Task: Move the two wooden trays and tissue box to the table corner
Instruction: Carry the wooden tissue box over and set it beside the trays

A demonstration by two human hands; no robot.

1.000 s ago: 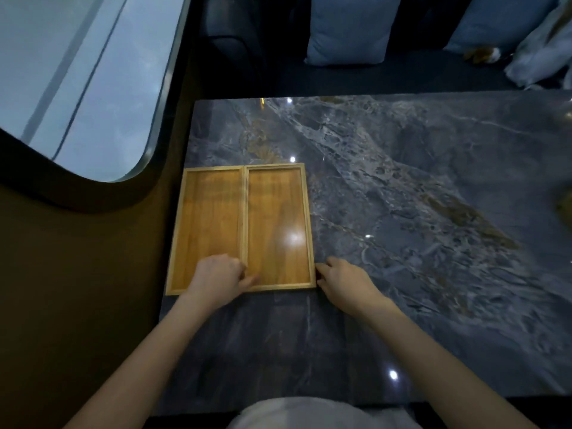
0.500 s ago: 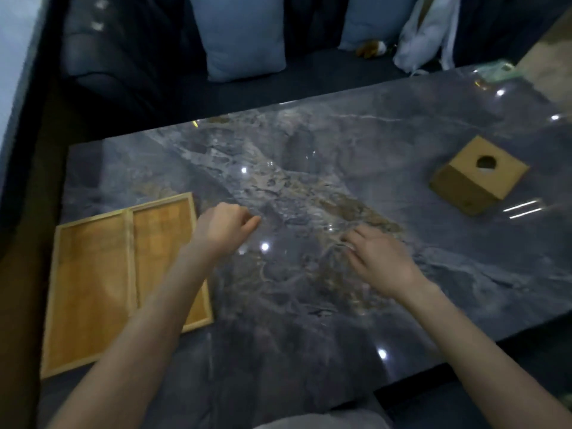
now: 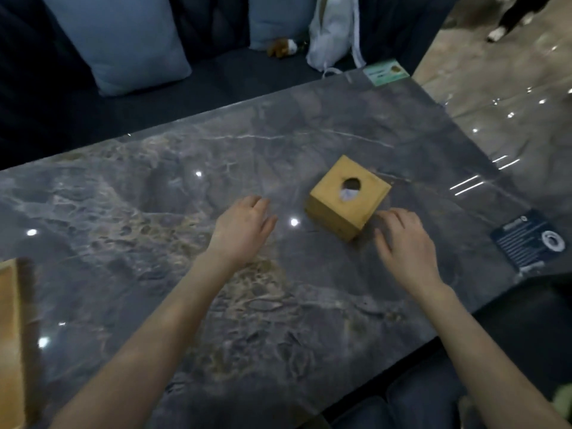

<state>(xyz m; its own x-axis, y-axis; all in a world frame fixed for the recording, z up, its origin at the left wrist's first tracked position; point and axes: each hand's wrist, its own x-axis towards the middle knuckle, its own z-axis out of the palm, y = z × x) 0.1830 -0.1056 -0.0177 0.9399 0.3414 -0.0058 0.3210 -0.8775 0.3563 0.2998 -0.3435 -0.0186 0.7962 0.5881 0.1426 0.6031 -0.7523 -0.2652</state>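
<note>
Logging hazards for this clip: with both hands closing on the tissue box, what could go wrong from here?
1. The left hand and right hand are open, not gripping; the tissue box may slide on the glossy table.
2. The tissue poking from the hole could snag.
3. Only a tray edge shows, so placement could bump it.

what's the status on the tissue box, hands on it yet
Left hand open, short of tissue box. Right hand open beside it, contact unclear. Path between clear.
</note>
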